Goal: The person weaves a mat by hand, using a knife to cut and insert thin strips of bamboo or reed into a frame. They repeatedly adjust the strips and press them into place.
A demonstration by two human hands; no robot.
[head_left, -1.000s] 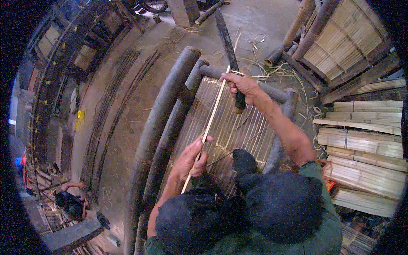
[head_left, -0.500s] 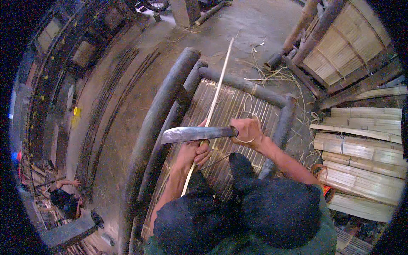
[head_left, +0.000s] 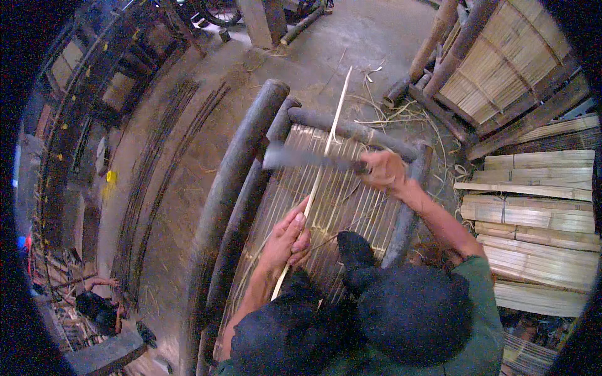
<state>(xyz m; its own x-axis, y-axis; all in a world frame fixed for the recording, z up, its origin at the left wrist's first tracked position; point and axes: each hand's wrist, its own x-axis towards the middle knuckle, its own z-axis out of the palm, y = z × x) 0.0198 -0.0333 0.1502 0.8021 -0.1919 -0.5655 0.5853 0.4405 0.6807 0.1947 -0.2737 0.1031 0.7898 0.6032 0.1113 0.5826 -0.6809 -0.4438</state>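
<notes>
A long, pale bamboo strip [head_left: 319, 176] slants away from my lap toward the far floor. My left hand [head_left: 288, 239] is closed round its near part, thumb on top. In my right hand [head_left: 384, 170] is the handle of a large knife [head_left: 307, 158], its broad blade pointing left and smeared by motion. The blade lies across the strip, well beyond my left hand. Just past the blade, a thin curled shaving [head_left: 337, 138] stands off the strip. Both hands are above a slatted bamboo bench [head_left: 263, 216].
Thick dark poles [head_left: 241, 163] frame the bench. Bundles of pale split bamboo [head_left: 533, 213] lie stacked at the right, near a woven panel [head_left: 511, 62]. Loose shavings [head_left: 401, 116] litter the far floor. Long dark rods [head_left: 157, 156] lie at left; another person [head_left: 99, 307] is at lower left.
The knife has moved away from me along the strip, from beside my left hand to well beyond it. A curled shaving now shows on the strip. My left hand keeps its hold.
</notes>
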